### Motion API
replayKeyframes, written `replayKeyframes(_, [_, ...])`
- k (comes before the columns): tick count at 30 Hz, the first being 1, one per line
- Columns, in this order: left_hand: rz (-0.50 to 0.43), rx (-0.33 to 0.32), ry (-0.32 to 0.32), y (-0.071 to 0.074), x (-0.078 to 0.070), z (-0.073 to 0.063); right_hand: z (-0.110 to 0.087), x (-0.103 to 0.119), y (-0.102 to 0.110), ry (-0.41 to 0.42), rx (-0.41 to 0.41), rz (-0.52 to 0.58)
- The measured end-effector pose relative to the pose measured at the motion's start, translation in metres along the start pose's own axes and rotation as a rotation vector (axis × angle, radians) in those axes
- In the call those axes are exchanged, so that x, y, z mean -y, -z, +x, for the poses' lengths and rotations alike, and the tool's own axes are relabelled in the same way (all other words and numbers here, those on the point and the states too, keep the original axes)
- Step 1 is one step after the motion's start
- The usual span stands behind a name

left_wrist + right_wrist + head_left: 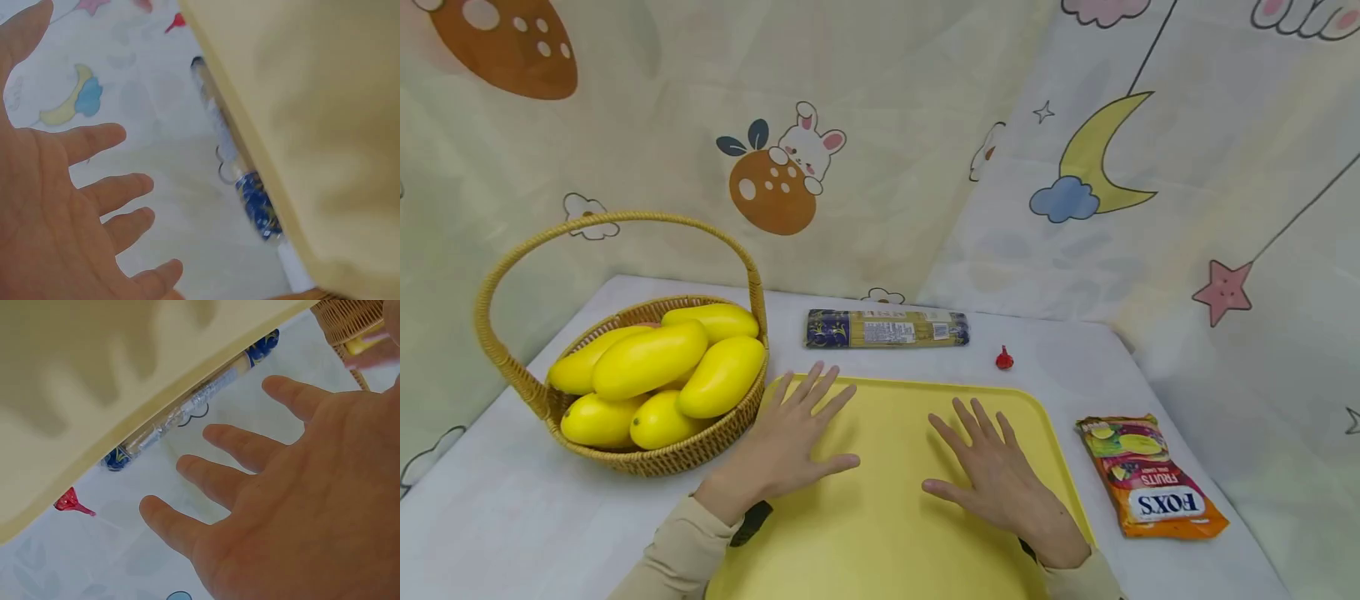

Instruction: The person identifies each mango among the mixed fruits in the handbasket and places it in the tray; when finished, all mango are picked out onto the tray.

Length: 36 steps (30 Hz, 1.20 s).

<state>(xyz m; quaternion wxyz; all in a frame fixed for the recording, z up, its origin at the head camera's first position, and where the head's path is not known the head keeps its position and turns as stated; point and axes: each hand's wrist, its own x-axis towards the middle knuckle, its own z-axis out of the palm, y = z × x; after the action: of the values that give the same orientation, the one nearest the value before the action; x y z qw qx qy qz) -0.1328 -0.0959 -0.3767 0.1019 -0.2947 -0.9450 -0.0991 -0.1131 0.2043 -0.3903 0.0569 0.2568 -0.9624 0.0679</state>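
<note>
Both hands hover palm down over a yellow tray [887, 533], fingers spread and holding nothing. My left hand [793, 442] is over the tray's left side, close to a wicker basket [692, 454] heaped with yellow mangoes [651, 358]. Over the right side is my right hand [996, 475]. Beyond the tray's far edge lies a long clear pack of dry noodles [887, 329] with dark blue ends; it also shows past the tray's edge in both wrist views. A small red-wrapped candy [1004, 359] lies to the right of that pack.
An orange and red bag of Fox's fruit candy [1150, 479] lies right of the tray. The basket's tall arched handle [617, 218] rises at the left. A patterned curtain [910, 167] hangs behind the white table [490, 508].
</note>
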Motion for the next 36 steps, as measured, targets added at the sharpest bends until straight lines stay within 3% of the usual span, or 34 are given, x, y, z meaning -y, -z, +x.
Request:
replayKeyframes(6, [-0.069,-0.077,0.035,0.029,0.016,-0.002,0.0,0.0,-0.001,0.001,0.013,0.02])
replayKeyframes(8, [-0.092,-0.143,0.017,0.04,0.022,-0.004,-0.001,-0.001,-0.001,-0.007,0.024,0.028])
replayKeyframes(12, [-0.09,-0.361,-0.033,0.063,0.037,-0.009,-0.002,-0.001,-0.002,-0.026,0.034,0.028])
replayKeyframes(15, [-0.069,-0.56,-0.023,0.08,0.053,-0.016,-0.002,-0.001,-0.003,-0.032,0.037,0.024])
replayKeyframes(18, [-0.054,-0.732,0.026,0.095,0.07,-0.027,-0.002,-0.001,-0.003,-0.03,0.039,0.024])
replayKeyframes(26, [-0.008,-1.032,0.233,0.123,0.1,-0.053,-0.001,-0.001,-0.004,-0.017,0.041,0.025])
replayKeyframes(30, [-0.024,-1.122,0.339,0.131,0.106,-0.063,-0.001,0.0,-0.006,-0.011,0.039,0.04])
replayKeyframes(34, [-0.064,-1.137,0.412,0.134,0.115,-0.071,0.0,0.0,-0.007,-0.011,0.044,0.036])
replayKeyframes(36, [-0.097,-1.112,0.459,0.132,0.122,-0.076,0.0,0.0,-0.007,-0.011,0.047,0.031])
